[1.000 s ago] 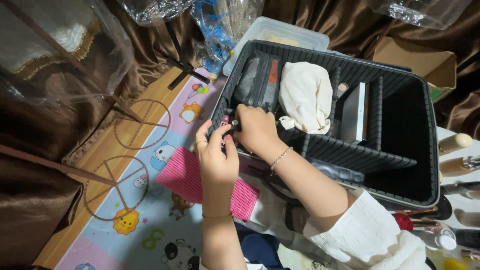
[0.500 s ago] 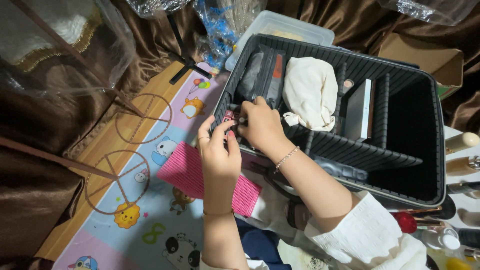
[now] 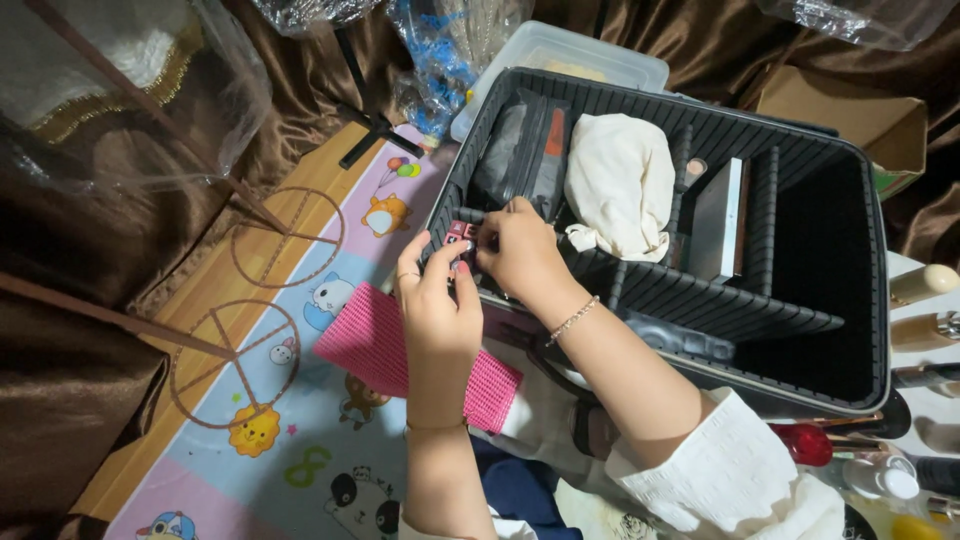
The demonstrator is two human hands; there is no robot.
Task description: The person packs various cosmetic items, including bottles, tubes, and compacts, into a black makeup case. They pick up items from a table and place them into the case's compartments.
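Pink small item (image 3: 461,236) — mostly hidden by both hands (image 3: 480,270); kind unclear.

Brown cardboard box (image 3: 850,115), open flap, upper right behind the black case. Translucent plastic lidded tub (image 3: 570,55), rectangular, top centre, touching the case's far edge. Clear plastic bag with blue print (image 3: 440,50), crumpled, just left of the tub. No screens or signs.

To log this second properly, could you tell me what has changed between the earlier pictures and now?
Hardly anything: the left hand and right hand still pinch the small pink item at the near corner of the black case. The cream cloth and pink mat have not moved.
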